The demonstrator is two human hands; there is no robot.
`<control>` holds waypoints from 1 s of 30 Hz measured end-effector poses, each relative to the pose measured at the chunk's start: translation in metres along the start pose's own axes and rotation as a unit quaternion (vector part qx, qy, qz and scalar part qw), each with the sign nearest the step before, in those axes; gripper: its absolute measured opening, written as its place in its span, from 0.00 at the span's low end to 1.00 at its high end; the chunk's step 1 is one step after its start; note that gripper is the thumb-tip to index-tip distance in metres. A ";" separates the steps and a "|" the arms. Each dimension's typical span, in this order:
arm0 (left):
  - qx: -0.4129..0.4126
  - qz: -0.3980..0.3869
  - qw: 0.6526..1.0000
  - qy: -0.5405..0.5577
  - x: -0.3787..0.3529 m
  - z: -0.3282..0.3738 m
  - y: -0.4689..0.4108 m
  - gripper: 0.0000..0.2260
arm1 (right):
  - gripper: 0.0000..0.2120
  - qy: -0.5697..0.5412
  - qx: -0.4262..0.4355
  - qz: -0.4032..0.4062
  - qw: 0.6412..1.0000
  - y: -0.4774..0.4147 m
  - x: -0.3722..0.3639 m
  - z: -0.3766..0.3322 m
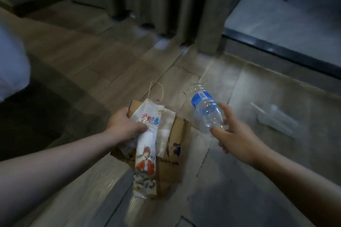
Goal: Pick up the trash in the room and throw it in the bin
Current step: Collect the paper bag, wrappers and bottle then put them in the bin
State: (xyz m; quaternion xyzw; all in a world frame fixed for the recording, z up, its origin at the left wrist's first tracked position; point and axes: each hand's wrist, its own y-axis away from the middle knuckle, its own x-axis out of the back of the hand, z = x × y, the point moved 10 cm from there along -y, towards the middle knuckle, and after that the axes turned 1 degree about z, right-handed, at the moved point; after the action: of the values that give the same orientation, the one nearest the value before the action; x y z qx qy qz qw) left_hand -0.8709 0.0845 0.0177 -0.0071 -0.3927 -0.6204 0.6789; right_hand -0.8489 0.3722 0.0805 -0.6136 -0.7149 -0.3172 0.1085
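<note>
My left hand grips a bundle of trash: a brown paper coffee bag with string handles and, on top of it, a white printed wrapper showing a red-robed figure. My right hand holds a clear empty plastic bottle with a blue label, its neck pointing up and away, just right of the bag. On the floor to the right lies a clear plastic cup with a straw, blurred. No bin is in view.
The floor is wood planks on the left and grey tile on the right. Grey curtains hang at the back. A dark door track runs along the right. White bedding shows at the left edge. A white scrap lies near the curtains.
</note>
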 end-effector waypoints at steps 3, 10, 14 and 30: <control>-0.040 0.009 0.999 -0.014 0.001 0.074 0.012 0.17 | 0.30 -0.100 -0.018 0.075 0.992 0.029 0.052 0.006; -0.142 0.057 0.984 -0.090 -0.024 0.201 0.063 0.16 | 0.31 -0.233 -0.047 0.189 0.953 0.050 0.128 0.038; -0.148 0.062 0.985 -0.066 -0.068 0.193 0.071 0.15 | 0.31 -0.241 -0.040 0.203 0.948 0.037 0.147 0.060; -0.045 0.057 0.994 -0.077 -0.036 0.190 0.130 0.13 | 0.31 -0.268 -0.248 0.193 0.911 0.099 0.145 0.079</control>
State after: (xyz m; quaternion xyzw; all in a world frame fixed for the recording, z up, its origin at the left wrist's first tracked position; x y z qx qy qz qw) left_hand -0.8572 0.2386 0.1919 -0.1076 -0.4147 -0.5954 0.6797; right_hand -0.7688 0.5401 0.1294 -0.8089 -0.4828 -0.2807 -0.1840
